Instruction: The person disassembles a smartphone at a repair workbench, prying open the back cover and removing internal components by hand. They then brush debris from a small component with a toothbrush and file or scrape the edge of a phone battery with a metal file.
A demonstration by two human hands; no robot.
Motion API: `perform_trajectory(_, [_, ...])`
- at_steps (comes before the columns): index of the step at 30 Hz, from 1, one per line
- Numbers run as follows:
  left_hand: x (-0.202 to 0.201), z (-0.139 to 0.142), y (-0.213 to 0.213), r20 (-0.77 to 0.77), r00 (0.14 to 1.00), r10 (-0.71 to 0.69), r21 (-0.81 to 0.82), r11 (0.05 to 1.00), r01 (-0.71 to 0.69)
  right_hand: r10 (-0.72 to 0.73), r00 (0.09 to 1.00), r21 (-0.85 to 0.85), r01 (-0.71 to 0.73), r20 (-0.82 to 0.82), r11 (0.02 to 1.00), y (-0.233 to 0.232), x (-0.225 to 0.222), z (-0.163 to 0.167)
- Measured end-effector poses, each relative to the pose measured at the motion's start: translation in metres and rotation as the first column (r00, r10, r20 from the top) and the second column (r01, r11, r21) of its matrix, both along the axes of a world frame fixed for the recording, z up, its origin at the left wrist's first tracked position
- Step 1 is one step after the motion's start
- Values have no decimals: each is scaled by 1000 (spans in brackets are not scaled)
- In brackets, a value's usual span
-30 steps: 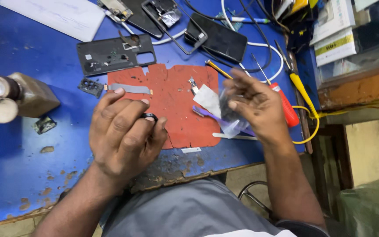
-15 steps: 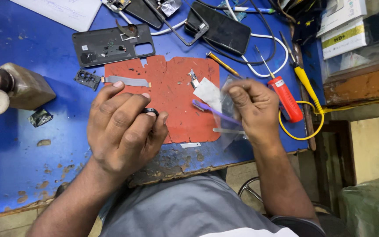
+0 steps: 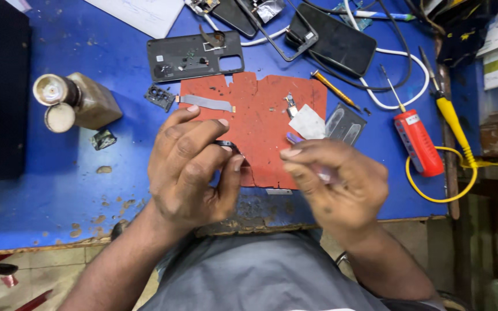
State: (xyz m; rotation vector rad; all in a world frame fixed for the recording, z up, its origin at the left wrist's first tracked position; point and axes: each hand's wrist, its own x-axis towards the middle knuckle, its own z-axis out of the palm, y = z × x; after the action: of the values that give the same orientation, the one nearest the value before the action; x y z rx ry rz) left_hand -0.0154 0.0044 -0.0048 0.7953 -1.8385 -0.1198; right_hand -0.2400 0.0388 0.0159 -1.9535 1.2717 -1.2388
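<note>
— Left hand (image 3: 188, 167) status: where is it, and what does it grip?
— Centre of the frame, over the lower left part of the red mat (image 3: 260, 115). Fingers are curled, pinching a small black part (image 3: 226, 145) between thumb and fingertips.
— Right hand (image 3: 335, 178)?
— Right of centre, just beside the left hand, over the mat's lower right corner. Fingers are closed around a purple-tipped tool (image 3: 295, 139); the tip protrudes toward the upper left. The rest of the tool is blurred.
— Adjacent components?
— A grey flex strip (image 3: 206, 103) lies on the mat's upper left. A black phone back cover (image 3: 194, 56) sits above the mat. A red-handled tool (image 3: 415, 143) rests at the right, and a brown bottle (image 3: 79, 101) lies at the left of the blue bench (image 3: 59, 190).
</note>
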Motion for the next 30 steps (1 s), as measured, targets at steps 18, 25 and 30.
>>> perform_trajectory(18, [9, 0, 18, -40, 999, -10, 74, 997, 13, 12, 995, -410, -52, -99, 910, -9, 59, 3])
perform_trajectory(25, [9, -2, 21, -38, 999, 0, 85, 996, 3, 51, 982, -442, -129, -184, 888, -9, 57, 1])
perform_trajectory(30, [9, -3, 21, -41, 999, -10, 70, 997, 13, 73, 982, -459, -146, -172, 876, -8, 55, 1])
